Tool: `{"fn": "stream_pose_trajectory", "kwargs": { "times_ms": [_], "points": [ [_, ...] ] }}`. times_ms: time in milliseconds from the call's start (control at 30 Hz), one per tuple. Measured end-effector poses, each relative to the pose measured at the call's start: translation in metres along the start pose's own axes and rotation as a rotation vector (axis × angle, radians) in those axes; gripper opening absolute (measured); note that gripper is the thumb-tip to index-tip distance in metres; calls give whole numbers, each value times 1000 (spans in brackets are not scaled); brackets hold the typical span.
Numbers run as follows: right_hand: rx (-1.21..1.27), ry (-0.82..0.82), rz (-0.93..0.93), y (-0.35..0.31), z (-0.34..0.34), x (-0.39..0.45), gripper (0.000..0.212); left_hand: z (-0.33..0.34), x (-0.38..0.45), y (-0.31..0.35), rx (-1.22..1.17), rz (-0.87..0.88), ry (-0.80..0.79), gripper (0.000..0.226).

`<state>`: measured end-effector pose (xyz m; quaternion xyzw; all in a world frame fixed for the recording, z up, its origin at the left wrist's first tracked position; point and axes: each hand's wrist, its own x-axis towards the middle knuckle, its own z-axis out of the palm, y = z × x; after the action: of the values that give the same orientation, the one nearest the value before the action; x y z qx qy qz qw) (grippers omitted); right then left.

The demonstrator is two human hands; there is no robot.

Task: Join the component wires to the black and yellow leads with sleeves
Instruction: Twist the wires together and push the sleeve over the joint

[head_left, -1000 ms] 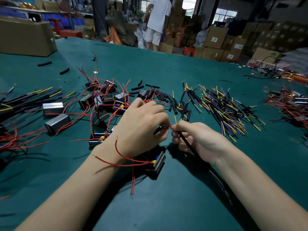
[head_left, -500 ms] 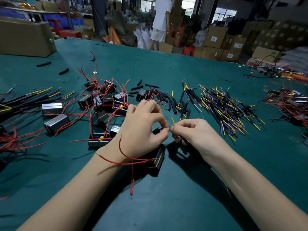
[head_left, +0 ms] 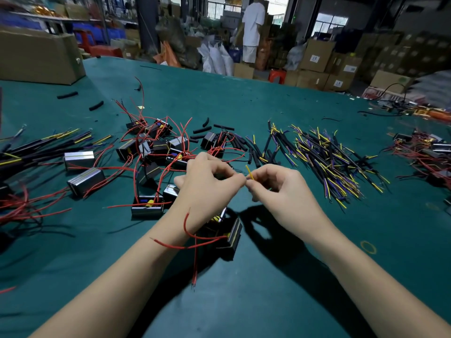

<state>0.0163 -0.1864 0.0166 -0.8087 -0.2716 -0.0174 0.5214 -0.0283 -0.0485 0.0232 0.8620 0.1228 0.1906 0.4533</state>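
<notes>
Above the bench (head_left: pixel 305 276), the left hand (head_left: pixel 207 189) and right hand (head_left: pixel 280 191) pinch a thin, limp yellow lead (head_left: pixel 249 172) near its tip; the wire itself is probably hidden between the fingertips.

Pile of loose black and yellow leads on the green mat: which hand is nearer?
Right. The right hand sits just beside the pile of loose black and yellow leads, toward the person's left of it. The left hand is farther off, beyond the right hand.
</notes>
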Motion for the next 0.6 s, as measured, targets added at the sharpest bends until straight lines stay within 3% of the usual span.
{"fn": "stream_pose_trajectory", "kwargs": {
  "times_ms": [67,167,267,400,600],
  "points": [
    [167,4,49,0,-4,3,9,-2,0,0,-6,5,10,16],
    [175,23,1,3,-9,4,16,-4,-1,0,11,43,12,12],
    [109,33,-129,1,-9,1,16,-5,-2,0,23,60,6,10],
    [-172,23,-307,3,-7,1,23,-6,-2,0,34,108,7,13],
    [-174,23,-199,7,-8,2,14,-6,-4,0,24,189,-7,16]
  ]
}}
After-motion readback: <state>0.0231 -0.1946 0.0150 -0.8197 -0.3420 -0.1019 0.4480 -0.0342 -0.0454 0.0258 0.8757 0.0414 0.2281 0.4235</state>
